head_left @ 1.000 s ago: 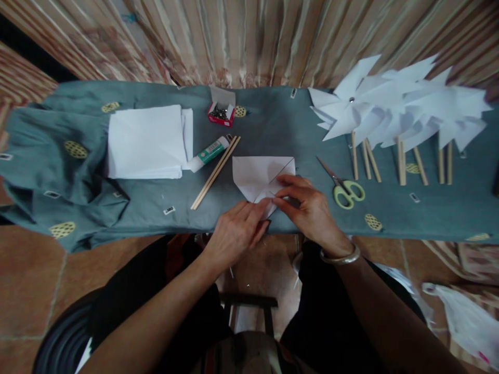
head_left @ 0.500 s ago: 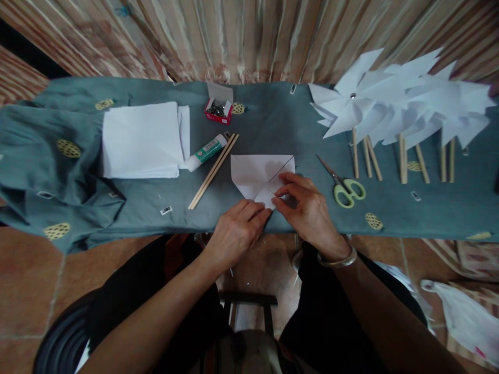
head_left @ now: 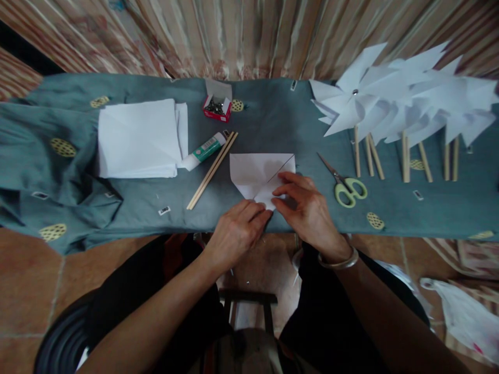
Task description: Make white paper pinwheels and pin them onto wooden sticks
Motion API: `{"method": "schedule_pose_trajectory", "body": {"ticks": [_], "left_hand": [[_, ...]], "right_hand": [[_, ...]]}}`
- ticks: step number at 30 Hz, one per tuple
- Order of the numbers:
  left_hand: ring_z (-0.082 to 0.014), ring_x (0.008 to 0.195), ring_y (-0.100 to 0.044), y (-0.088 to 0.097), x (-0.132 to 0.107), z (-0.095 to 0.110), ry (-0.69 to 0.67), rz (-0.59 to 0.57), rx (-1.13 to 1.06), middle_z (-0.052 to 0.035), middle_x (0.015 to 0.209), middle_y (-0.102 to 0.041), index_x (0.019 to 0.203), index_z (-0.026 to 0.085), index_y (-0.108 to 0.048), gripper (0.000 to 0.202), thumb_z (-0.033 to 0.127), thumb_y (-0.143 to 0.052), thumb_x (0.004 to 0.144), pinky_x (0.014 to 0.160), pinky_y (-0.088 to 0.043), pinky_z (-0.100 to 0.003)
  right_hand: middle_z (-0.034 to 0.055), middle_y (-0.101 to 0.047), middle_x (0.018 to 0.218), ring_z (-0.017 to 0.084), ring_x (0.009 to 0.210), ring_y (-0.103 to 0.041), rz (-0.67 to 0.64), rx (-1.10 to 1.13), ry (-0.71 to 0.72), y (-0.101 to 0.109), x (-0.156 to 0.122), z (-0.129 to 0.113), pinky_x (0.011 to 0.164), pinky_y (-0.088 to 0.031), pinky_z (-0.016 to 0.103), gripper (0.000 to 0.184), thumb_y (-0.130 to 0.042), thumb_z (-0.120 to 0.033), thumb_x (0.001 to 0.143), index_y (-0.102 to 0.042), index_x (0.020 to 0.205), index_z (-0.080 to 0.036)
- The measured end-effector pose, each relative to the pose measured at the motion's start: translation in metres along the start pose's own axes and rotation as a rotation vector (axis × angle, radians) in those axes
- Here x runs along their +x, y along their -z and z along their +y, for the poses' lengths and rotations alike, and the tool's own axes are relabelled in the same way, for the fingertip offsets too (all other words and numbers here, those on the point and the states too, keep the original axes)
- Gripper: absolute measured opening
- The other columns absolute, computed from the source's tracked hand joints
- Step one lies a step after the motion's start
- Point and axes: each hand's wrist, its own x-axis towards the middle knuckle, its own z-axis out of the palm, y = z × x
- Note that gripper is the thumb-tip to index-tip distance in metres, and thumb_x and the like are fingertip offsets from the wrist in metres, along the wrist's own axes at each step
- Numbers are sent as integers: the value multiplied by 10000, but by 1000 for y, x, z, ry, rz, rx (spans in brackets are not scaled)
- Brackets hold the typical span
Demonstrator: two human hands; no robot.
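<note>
Okay, bangle (head_left: 339, 262) on right wrist. Left hand (head_left: 236, 231): fingers bunched, nearly closed on near corner of paper (head_left: 249, 169). Right hand (head_left: 310, 210): thumb and forefinger slightly parted at paper's right side; can't tell if they grip it. Paper lies on cloth-covered bench (head_left: 273, 117), under and just beyond both sets of fingers, dark diagonal line at its far right corner. Scissors (head_left: 343, 186) right of right fingers, tips pointing away. Two sticks (head_left: 212, 170) left of and beyond left fingers, glue (head_left: 205, 151) just beside them, then paper stack (head_left: 138, 137) farther left. Open box (head_left: 217, 109) of metal bits well beyond left fingers. Overlapping pinwheels (head_left: 405, 96) far right of right fingers. Curtain (head_left: 253, 39) behind.
</note>
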Motion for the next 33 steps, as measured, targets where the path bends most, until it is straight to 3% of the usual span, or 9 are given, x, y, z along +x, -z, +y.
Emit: {"method": "schedule_pose_trajectory", "body": {"ticks": [22,33], "left_hand": [[-198,906,-626,3,3,0,19,-53,-28,-99,982,-683,1066,111,-654,197,140,-500,946,774,-584,-340],[-202,923,-631,5,4,0,26,-78,-48,-104,995,-681,1063,109,-655,194,143,-503,947,780,-585,-345]], "right_hand": [[43,-543,1357,279,1255,-503,-98,-71,75,1,-4,-6,1088,-430,514,283,-464,-199,931,-641,1121,-310],[35,-525,1360,273,1258,-494,-106,-121,115,1,-4,-6,1076,-451,493,305,-464,-183,930,-626,1150,-319]]}}
